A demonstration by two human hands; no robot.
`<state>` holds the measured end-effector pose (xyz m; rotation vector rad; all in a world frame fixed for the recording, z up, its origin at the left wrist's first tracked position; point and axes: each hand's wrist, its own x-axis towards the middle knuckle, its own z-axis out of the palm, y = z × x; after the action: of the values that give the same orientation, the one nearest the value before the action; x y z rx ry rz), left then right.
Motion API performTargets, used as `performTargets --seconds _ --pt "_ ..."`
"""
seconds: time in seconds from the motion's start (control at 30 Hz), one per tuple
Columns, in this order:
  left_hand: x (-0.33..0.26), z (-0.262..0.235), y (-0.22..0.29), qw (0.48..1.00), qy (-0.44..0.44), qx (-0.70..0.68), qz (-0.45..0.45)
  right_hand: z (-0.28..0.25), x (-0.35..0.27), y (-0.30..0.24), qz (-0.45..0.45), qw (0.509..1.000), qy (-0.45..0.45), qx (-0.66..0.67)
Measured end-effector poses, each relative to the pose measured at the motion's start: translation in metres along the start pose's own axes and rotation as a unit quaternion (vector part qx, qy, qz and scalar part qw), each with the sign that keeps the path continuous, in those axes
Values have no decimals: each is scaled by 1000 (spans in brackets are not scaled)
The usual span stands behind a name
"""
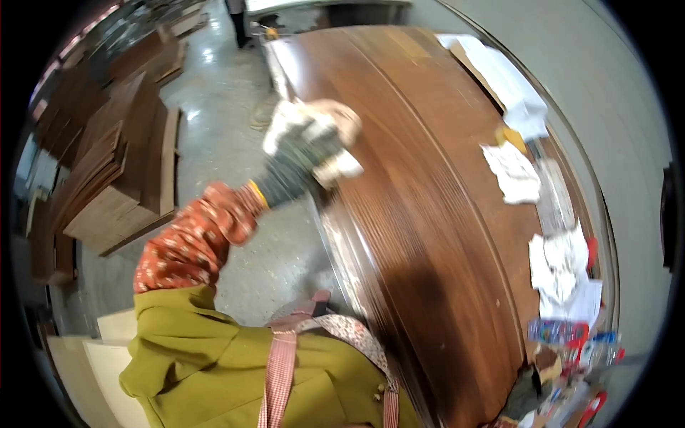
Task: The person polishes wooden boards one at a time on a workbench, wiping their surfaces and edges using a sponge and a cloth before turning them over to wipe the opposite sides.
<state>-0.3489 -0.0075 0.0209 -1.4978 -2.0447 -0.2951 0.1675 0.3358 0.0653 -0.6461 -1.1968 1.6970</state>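
Note:
My left hand [303,157], in a dark grey knit glove with a yellow cuff edge, is closed on a crumpled white and beige cloth [287,123]. Motion smears both of them. They are at the left edge of a large brown wood panel [421,185], which has long moulded grooves and a glossy grain. Whether the cloth presses on the surface I cannot tell. A red patterned sleeve cover [189,235] wraps that forearm. My right hand is outside the picture.
Along the panel's right side lie white papers [510,171], crumpled white paper [560,267] and a clear plastic strip [555,196]. Plastic bottles [560,332] crowd the lower right corner. Stacked brown boards [118,171] stand on the grey floor at left. A person [237,21] stands far off.

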Motion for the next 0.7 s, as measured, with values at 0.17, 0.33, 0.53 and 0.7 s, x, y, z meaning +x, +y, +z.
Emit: performTargets --seconds 0.17,0.33,0.53,0.7 --pt "-6 -5 154 971 136 -194 -25 125 35 25 18 994 -83 -62" --pt "-16 -15 168 972 160 -142 92 237 30 55 80 974 -204 -54" --pt "-27 1 54 986 126 -24 -106 297 31 81 162 935 -314 -24" --pt "-6 -24 60 974 132 -158 -99 283 39 61 165 932 -320 32"
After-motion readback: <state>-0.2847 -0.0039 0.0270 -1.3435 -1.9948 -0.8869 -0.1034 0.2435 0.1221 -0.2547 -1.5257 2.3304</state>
